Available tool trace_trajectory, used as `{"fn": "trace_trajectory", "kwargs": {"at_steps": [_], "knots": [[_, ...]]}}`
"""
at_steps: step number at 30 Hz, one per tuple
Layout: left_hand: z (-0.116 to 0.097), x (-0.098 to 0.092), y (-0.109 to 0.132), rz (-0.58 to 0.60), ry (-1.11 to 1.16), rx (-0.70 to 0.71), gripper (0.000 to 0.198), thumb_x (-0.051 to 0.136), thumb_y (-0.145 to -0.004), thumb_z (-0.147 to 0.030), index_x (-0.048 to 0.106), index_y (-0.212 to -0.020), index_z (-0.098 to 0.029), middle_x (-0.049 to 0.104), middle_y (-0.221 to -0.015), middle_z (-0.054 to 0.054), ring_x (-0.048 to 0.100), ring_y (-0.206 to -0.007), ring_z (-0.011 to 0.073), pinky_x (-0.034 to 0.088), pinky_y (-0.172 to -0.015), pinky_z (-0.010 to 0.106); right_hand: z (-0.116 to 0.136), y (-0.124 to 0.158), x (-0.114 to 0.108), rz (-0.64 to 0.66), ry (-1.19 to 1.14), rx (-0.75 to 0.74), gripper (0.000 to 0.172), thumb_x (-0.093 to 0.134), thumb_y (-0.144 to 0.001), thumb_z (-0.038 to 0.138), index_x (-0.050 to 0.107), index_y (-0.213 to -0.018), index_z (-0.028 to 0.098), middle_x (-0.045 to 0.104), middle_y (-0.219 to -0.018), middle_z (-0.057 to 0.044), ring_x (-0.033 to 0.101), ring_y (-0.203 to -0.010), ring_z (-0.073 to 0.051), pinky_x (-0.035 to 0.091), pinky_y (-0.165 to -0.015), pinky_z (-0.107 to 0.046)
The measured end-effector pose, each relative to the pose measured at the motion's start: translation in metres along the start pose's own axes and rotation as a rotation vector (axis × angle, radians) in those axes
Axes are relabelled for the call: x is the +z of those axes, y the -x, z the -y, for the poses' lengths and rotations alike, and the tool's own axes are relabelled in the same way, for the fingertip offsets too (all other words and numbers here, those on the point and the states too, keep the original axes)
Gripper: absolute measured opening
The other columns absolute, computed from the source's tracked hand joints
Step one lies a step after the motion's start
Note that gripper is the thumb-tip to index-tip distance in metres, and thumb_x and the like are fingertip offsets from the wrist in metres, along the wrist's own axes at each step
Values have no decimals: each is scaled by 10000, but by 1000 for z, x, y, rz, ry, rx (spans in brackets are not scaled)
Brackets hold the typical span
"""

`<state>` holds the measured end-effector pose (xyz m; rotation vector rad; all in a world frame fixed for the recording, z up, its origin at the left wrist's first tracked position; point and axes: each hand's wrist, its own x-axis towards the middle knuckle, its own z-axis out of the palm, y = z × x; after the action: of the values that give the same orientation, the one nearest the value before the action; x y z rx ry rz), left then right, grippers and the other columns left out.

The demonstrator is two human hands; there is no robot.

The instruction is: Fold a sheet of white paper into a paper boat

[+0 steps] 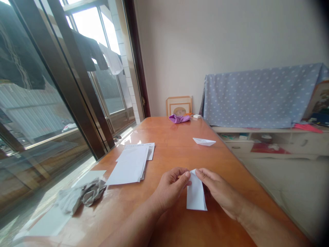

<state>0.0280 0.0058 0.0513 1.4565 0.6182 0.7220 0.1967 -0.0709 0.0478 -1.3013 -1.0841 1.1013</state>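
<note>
Between my two hands is a folded sheet of white paper (195,197), narrow and layered, with its lower end hanging toward me. My left hand (174,187) pinches its upper left corner between thumb and fingers. At the upper right corner, my right hand (212,181) grips with the thumb on top, and its other fingers are partly hidden behind the paper. Beyond my hands, a folded white paper boat (204,141) lies on the wooden table (169,147). To the left is a stack of white paper sheets (130,166), some with writing at the far edge.
A crumpled grey cloth (92,192) lies at the table's left edge. At the far end are a purple cloth (179,118), a small white box (197,116) and a framed picture (180,103). A low white cabinet (303,142) stands right; glass doors (46,103) are left.
</note>
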Motion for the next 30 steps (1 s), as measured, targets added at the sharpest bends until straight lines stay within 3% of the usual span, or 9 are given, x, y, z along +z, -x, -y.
{"fn": "trace_trajectory", "kwargs": {"at_steps": [6,11,13,16,20,23,26,30], "knots": [[3,-1,-3,-19,-26,15,429,649,-882,-568,668,-949,-145,668,-908,62,663,-883,213,506,-839,339,-1,0,0,15,-23,42,453,519,-929,636,664,-931,207,665,-875,-24,580,-784,-194,465,-704,-320],[7,-7,-6,-47,-178,69,440,596,-909,-568,615,-738,-164,598,-698,10,556,-686,153,431,-658,264,-3,0,-1,-40,72,-2,482,477,-939,646,671,-886,209,679,-834,-24,594,-787,-209,465,-701,-326],[9,-9,-8,-69,-195,68,409,613,-901,-537,601,-714,-174,609,-689,10,546,-678,155,412,-653,266,-5,-1,-2,-56,140,-1,490,460,-942,649,673,-900,210,687,-825,-27,599,-757,-209,461,-666,-324],[11,-9,-8,-71,-108,57,272,674,-849,-398,591,-712,-178,659,-767,34,579,-751,173,434,-722,282,-7,-4,-5,-51,195,5,436,503,-935,609,659,-1052,220,712,-873,-37,631,-761,-219,474,-650,-331],[13,-8,-8,-48,20,-8,198,707,-777,-264,538,-723,-176,668,-878,51,584,-767,155,440,-729,275,-8,-5,-6,-18,111,40,448,640,-875,473,575,-1244,227,732,-1030,-64,688,-890,-252,521,-743,-360],[11,-9,-6,-28,-31,-46,216,695,-840,-363,595,-851,-171,634,-810,35,568,-738,151,426,-690,265,-6,-4,-4,35,120,95,432,628,-862,429,579,-1235,217,740,-873,-44,678,-733,-220,499,-616,-325],[6,-9,-3,19,-159,25,311,652,-889,-476,662,-972,-176,613,-813,32,550,-746,157,419,-680,267,-2,-2,-2,40,171,97,402,617,-852,423,603,-1192,210,703,-728,-13,617,-608,-182,443,-518,-287],[0,-7,3,91,-233,122,329,654,-890,-509,669,-944,-184,614,-882,41,546,-790,164,412,-696,269,0,-2,-2,23,188,78,375,627,-857,437,589,-1157,214,667,-685,10,562,-548,-146,414,-495,-267]]}}
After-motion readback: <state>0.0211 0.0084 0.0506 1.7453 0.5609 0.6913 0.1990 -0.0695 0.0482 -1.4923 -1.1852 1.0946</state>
